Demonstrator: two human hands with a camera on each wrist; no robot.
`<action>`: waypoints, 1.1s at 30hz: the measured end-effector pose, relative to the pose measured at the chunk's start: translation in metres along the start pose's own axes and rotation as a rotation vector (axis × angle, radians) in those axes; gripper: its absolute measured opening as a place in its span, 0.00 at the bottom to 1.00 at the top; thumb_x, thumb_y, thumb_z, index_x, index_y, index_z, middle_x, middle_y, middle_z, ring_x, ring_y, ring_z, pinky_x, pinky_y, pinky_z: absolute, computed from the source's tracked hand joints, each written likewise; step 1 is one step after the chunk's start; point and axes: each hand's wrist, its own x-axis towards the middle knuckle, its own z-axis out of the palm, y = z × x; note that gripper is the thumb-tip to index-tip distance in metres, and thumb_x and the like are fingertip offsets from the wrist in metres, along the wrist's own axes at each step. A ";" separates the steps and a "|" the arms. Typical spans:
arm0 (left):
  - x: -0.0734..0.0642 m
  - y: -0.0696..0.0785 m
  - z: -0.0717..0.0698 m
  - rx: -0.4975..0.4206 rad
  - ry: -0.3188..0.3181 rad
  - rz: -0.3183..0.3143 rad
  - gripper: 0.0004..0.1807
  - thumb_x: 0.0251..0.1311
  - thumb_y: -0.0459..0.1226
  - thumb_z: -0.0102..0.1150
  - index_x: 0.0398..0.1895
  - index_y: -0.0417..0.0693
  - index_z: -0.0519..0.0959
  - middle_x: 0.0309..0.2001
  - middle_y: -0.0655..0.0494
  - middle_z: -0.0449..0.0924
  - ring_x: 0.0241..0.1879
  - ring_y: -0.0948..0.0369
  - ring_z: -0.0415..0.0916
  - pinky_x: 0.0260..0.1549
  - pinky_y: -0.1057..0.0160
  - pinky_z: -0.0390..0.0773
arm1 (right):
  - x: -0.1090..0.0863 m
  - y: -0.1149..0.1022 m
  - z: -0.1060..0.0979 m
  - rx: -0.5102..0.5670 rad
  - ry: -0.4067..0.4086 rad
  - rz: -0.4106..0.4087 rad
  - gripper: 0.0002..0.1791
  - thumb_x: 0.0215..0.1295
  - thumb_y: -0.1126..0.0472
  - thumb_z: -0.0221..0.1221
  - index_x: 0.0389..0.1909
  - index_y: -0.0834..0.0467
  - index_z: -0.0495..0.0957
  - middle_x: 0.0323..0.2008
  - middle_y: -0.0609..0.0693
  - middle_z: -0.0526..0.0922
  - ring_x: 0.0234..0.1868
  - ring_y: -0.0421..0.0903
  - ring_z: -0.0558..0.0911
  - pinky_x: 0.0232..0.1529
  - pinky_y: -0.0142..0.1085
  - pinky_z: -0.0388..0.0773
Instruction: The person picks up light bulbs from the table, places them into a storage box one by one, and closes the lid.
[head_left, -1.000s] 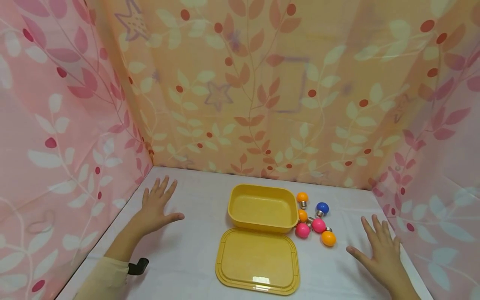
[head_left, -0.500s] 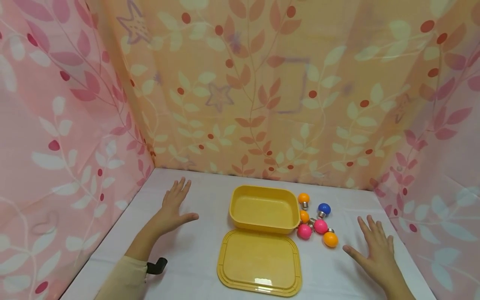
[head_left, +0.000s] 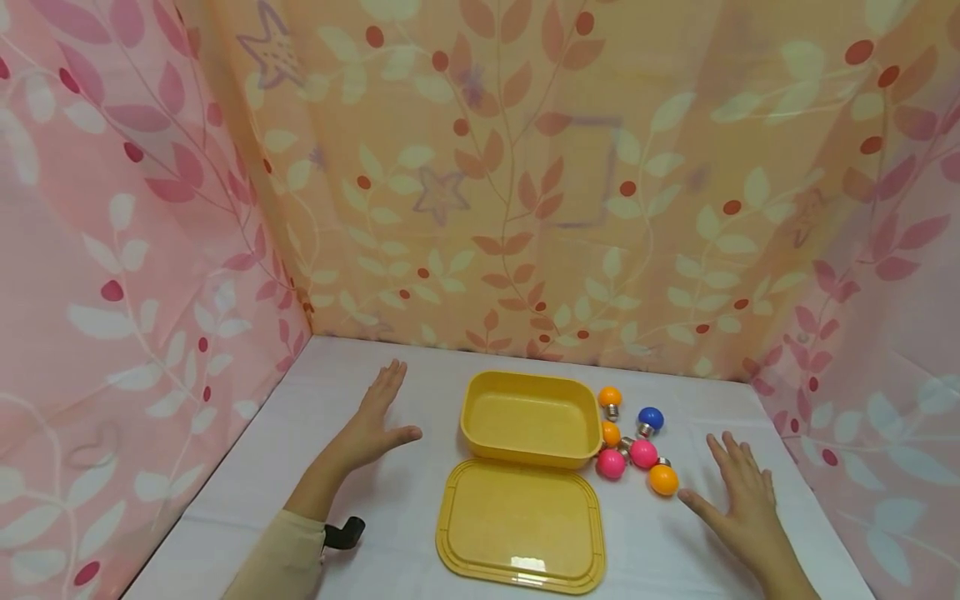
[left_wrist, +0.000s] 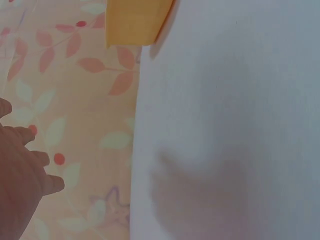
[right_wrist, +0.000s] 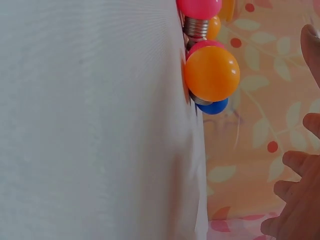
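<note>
A yellow rectangular container (head_left: 531, 414) stands uncovered on the white table, nothing inside it. Its flat yellow lid (head_left: 521, 525) lies just in front. Beside the container's right end is a cluster of small light bulbs: a blue bulb (head_left: 650, 418), pink bulbs such as this one (head_left: 642, 453), and orange ones, the nearest orange bulb (head_left: 663, 480) closest to the right hand. My left hand (head_left: 372, 429) hovers left of the container, fingers straight and thumb spread, holding nothing. To the right of the bulbs, my right hand (head_left: 738, 500) is held with spread fingers, also holding nothing.
Patterned cloth walls enclose the table: an orange cloth (head_left: 510, 208) at the back and pink cloths (head_left: 150, 292) on both sides. A black strap piece (head_left: 344, 533) sticks out from the left sleeve's cuff. White tabletop (head_left: 405, 533) extends around the container and lid.
My left hand has moved right toward the container. My right hand has shifted slightly left toward the bulbs. Container, lid and bulbs stay in place on the table.
</note>
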 end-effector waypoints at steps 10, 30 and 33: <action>0.009 0.003 0.025 -0.107 -0.037 -0.051 0.63 0.55 0.57 0.74 0.84 0.65 0.40 0.85 0.55 0.33 0.82 0.43 0.29 0.74 0.28 0.40 | 0.001 0.000 0.005 0.050 0.046 -0.048 0.54 0.56 0.50 0.75 0.80 0.57 0.57 0.75 0.72 0.58 0.76 0.75 0.50 0.71 0.75 0.27; 0.028 0.007 0.067 -0.186 -0.086 -0.125 0.63 0.53 0.58 0.75 0.84 0.56 0.45 0.84 0.56 0.40 0.83 0.55 0.37 0.79 0.44 0.45 | 0.007 -0.005 0.011 0.128 0.023 -0.048 0.49 0.56 0.53 0.76 0.76 0.60 0.63 0.72 0.71 0.64 0.71 0.76 0.57 0.71 0.77 0.37; 0.030 0.008 0.071 -0.214 -0.090 -0.143 0.64 0.51 0.59 0.75 0.84 0.53 0.46 0.84 0.55 0.41 0.82 0.54 0.39 0.79 0.45 0.45 | 0.008 -0.006 0.012 0.134 0.013 -0.044 0.48 0.55 0.54 0.76 0.75 0.60 0.64 0.71 0.71 0.65 0.70 0.76 0.58 0.71 0.77 0.39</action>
